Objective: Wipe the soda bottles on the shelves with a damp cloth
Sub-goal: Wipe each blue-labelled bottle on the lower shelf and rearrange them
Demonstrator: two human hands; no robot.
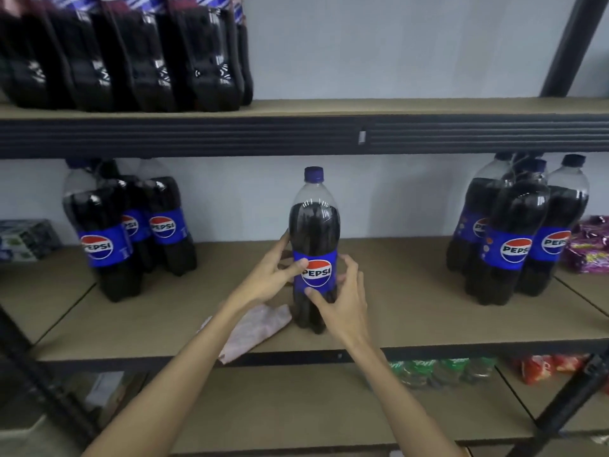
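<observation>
Centre of frame, middle shelf (412, 291): one Pepsi bottle (314, 225), upright, blue cap on, dark soda up to the shoulder. Held from both sides.

On the bottle's left flank, left grip (273, 275): thumb laid across the label's upper left corner, fingers curled round behind. Lower and to the right, right grip (344, 301): thumb pressed at the label's bottom edge, fingers wrapped round the right flank. Both closed on the bottle, nothing else in either. Base on the board or just off it: cannot tell.

Lower left of the bottle, pink cloth (260, 324): crumpled on the same shelf, partly under the left forearm, far end just beside the bottle's base, near end reaching the shelf's front edge. Free of both grips.

Left of frame, same shelf: left cluster of bottles (105, 245), three visible. Right of frame: right cluster of bottles (514, 239), purple packets (590, 245) just beside. Upper left, top shelf: row of dark bottles (125, 61), blurred.
</observation>
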